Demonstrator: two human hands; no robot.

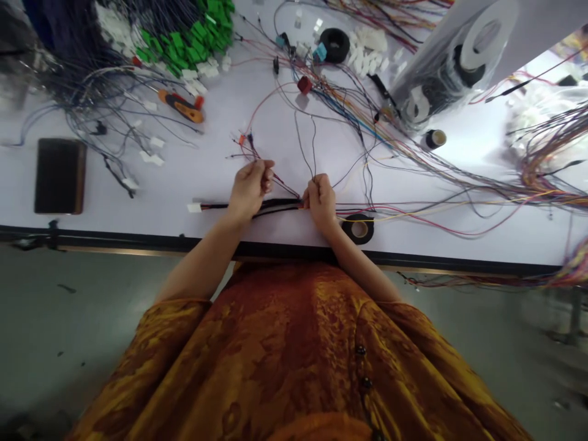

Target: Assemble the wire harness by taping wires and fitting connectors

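My left hand (250, 184) is closed in a pinch around thin red and dark wires, whose small connector ends (242, 139) stick out beyond it. To its right, my right hand (320, 199) is closed on the wire harness, with two grey wires (313, 144) rising from the fist. A black-wrapped branch (275, 203) runs leftward from the right hand, passing by the left wrist, and ends in a white connector (195, 207). Red, yellow and dark wires trail off to the right. A black tape roll (358, 229) lies beside my right wrist.
A dark phone-like object (59, 176) lies at the left. Orange snips (181, 107), green connectors (193, 40) and tangled wires cover the back left. Another black roll (335, 45), a plastic-wrapped stack (441, 79) and a small spool (435, 139) are farther back. The table edge (285, 252) is near my body.
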